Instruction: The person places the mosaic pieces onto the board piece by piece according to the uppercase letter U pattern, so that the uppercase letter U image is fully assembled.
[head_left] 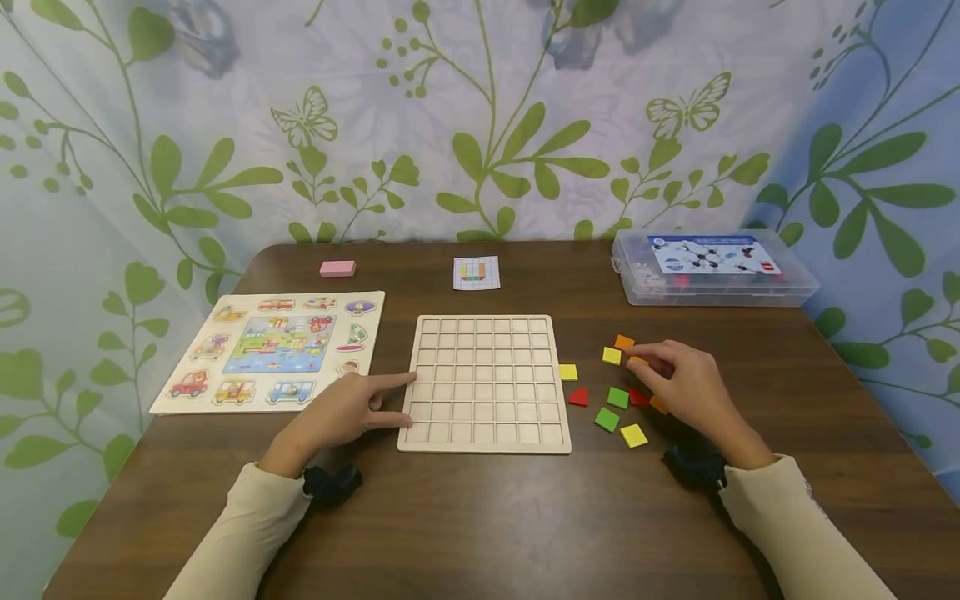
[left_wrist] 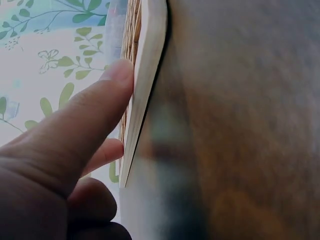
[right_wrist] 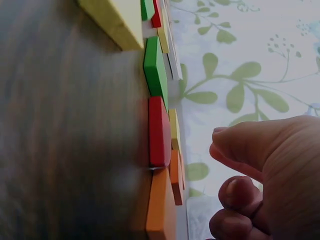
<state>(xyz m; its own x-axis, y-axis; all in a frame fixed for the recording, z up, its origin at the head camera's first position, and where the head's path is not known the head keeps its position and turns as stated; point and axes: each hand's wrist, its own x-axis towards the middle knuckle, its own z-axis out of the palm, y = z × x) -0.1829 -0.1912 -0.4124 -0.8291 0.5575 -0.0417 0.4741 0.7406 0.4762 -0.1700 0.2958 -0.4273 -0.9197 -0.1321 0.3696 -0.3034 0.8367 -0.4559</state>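
Observation:
A square wooden grid board lies in the middle of the table. My left hand rests at its left edge, thumb and index finger stretched out and the other fingers folded; in the left wrist view a fingertip touches the board's pale rim. Over the loose tiles to the right is my right hand, its thumb and index finger close together and nothing visible between them. Nearest to it are a red tile and an orange tile, both on the table. Green tiles and yellow tiles lie around.
A picture puzzle board lies at the left. Behind the grid board are a pink block and a small pattern card. A clear plastic case stands at the back right. One yellow tile lies beside the grid board.

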